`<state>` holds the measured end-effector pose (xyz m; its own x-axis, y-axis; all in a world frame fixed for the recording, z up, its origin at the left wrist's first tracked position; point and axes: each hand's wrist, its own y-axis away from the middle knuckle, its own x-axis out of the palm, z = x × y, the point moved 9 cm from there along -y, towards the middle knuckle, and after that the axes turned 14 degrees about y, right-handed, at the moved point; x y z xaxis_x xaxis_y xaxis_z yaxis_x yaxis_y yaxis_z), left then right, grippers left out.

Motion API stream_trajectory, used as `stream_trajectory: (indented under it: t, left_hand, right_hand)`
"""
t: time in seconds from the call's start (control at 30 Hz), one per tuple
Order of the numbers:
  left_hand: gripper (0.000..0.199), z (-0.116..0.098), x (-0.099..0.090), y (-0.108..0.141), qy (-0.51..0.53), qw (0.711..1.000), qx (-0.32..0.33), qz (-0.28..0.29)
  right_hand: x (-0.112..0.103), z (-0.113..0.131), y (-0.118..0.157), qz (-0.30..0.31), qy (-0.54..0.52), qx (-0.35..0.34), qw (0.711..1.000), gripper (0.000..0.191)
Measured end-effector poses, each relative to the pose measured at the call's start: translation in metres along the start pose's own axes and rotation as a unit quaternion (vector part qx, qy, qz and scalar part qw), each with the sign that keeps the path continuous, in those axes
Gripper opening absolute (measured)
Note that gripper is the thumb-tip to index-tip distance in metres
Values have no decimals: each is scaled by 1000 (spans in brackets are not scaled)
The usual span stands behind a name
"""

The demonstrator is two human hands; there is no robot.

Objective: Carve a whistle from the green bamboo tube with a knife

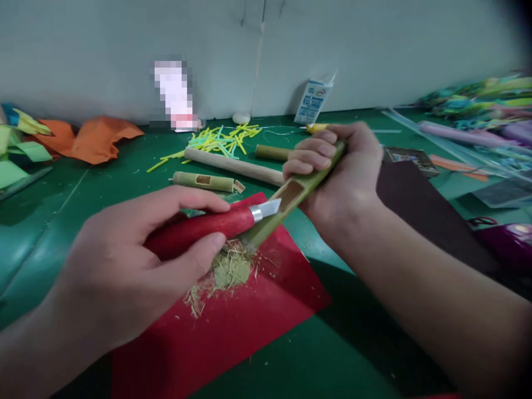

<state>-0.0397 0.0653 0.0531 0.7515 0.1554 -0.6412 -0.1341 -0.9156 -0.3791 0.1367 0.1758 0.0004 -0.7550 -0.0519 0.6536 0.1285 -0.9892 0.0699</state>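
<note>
My left hand is closed around the red handle of a carving knife, thumb below and forefinger along the top. Its short slanted blade lies at the edge of a slot cut in a green bamboo tube. My right hand is wrapped round the tube's upper end, which slants up to the right. Under the tube's lower end a heap of bamboo shavings lies on a red sheet. Behind my left hand, a shorter bamboo piece with a rectangular notch rests on the green table.
A pale wooden rod, another bamboo piece and yellow and teal strips lie behind my hands. A drink carton leans by the wall. Crumpled orange paper is at left; a dark sheet and colourful material are at right.
</note>
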Motion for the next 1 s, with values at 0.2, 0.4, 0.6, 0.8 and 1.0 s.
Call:
stream_trajectory:
  t: [0.2,0.4,0.6,0.8,1.0]
  left_hand:
    - [20,7,-16,5,120,979,-82,-146]
    - [20,19,7,0,253,963,-35,-82]
    - [19,29,23,-2,222,974,-11,-34]
    - [43,12,31,3,159,987,33,4]
    - [28,23,17,3,208,974,17,-88]
  right_hand:
    - [-36,-23,-27,-95,-148,80,981,25]
    - [-28,-19,-21,-54,-23,45,997,30]
    - [-30,-26,-10,-122,-43,63,990,13]
    - [-30,-35,-4,-164,-71,69,981,12]
    - [-20,-42,-1,-87,-2,46,995,8]
